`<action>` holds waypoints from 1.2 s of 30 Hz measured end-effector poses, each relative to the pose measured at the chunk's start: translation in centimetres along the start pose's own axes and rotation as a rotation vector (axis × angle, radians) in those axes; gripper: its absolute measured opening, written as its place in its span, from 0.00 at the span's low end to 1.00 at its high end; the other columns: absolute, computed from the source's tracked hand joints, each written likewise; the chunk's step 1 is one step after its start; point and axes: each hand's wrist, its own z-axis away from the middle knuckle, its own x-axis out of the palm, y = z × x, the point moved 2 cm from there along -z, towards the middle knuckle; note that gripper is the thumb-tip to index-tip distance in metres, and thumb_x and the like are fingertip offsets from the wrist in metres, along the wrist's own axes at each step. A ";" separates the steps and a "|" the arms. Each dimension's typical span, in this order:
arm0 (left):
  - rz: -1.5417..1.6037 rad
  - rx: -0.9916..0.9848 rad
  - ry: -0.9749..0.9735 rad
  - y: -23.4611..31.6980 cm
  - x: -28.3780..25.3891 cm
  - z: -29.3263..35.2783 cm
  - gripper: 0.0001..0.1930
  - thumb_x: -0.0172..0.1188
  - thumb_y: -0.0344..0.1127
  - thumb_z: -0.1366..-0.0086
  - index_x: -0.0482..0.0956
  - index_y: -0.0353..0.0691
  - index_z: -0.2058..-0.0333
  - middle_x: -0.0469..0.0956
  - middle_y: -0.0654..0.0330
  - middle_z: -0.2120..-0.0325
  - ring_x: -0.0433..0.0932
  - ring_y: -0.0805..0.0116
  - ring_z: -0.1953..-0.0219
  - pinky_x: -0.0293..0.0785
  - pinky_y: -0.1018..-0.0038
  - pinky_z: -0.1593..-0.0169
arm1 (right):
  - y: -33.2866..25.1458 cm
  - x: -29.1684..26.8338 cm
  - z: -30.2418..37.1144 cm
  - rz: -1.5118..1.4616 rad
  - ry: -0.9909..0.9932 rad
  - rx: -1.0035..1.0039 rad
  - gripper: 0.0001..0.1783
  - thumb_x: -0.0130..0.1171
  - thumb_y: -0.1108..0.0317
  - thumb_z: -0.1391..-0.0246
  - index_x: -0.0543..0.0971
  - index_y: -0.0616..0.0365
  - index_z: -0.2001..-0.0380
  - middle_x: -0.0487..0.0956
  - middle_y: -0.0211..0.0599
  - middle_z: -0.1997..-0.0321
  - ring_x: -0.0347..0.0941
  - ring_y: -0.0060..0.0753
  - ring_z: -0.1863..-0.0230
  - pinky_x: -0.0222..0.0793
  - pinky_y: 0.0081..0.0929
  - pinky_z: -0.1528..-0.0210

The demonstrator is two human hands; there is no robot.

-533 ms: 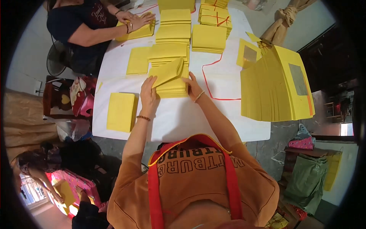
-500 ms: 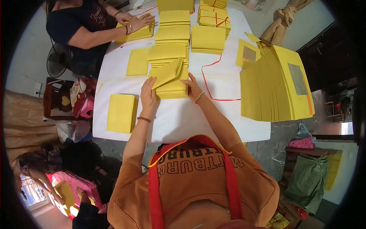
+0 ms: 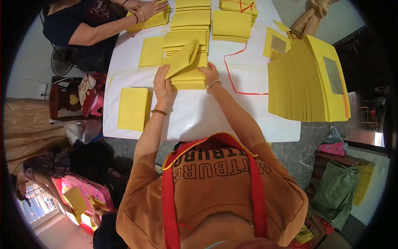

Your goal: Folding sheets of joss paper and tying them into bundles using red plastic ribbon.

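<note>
A folded yellow paper sheet (image 3: 181, 62) lies aslant on a stack of folded yellow paper (image 3: 189, 81), its upper right end standing up in a loop. My left hand (image 3: 162, 83) grips the left side, its fingertips at the low corner of the folded sheet. At the stack's right edge my right hand (image 3: 210, 74) is closed, thumb on top; the other fingers are partly hidden. More yellow stacks (image 3: 185, 38) run away from me in an overlapping row. A separate yellow pile (image 3: 133, 108) sits at the near left, and a flat yellow piece (image 3: 151, 52) beside the row.
On the white table (image 3: 232, 124), a red ribbon (image 3: 232, 81) trails toward a large fanned yellow bundle (image 3: 296, 85) at the right edge. At the far left a co-worker's hands (image 3: 151, 9) press on yellow paper. Other people handle yellow pieces (image 3: 76, 203) at the lower left.
The whole view has shifted, so the table sits higher in it. Both my hands stay at the same stack, the folded sheet still raised. At the lower left, yellow pieces have been lifted.
</note>
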 end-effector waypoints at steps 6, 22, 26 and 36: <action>-0.085 0.024 0.072 1.0 -1.4 -1.2 0.21 0.45 0.22 0.46 0.70 0.45 0.53 0.69 0.58 0.53 0.62 0.58 0.46 0.50 0.67 0.43 | -2.2 -0.3 0.0 0.160 -0.050 -0.032 0.35 0.63 0.69 0.65 0.62 0.67 0.52 0.69 0.44 0.55 0.71 0.35 0.61 0.69 0.28 0.62; -0.505 0.709 -0.278 10.2 12.3 -16.5 0.14 0.51 0.30 0.48 0.71 0.47 0.60 0.75 0.63 0.67 0.71 0.64 0.65 0.61 0.67 0.63 | -4.8 -13.2 11.6 0.903 0.359 -0.643 0.19 0.58 0.65 0.58 0.72 0.56 0.60 0.72 0.37 0.56 0.64 0.40 0.51 0.59 0.32 0.51; -0.881 0.602 -0.417 7.1 18.6 -18.9 0.09 0.46 0.31 0.46 0.70 0.49 0.65 0.75 0.66 0.73 0.71 0.67 0.65 0.59 0.64 0.64 | -5.6 -17.1 16.1 1.143 0.395 -0.762 0.16 0.56 0.67 0.59 0.74 0.54 0.63 0.72 0.36 0.56 0.63 0.40 0.51 0.56 0.37 0.50; -1.021 0.571 -0.585 3.6 24.0 -19.9 0.18 0.45 0.32 0.45 0.68 0.59 0.55 0.76 0.67 0.67 0.71 0.67 0.63 0.59 0.62 0.62 | -5.4 -22.3 19.2 1.431 0.564 -0.620 0.12 0.56 0.67 0.58 0.75 0.49 0.65 0.72 0.26 0.57 0.63 0.36 0.51 0.48 0.40 0.47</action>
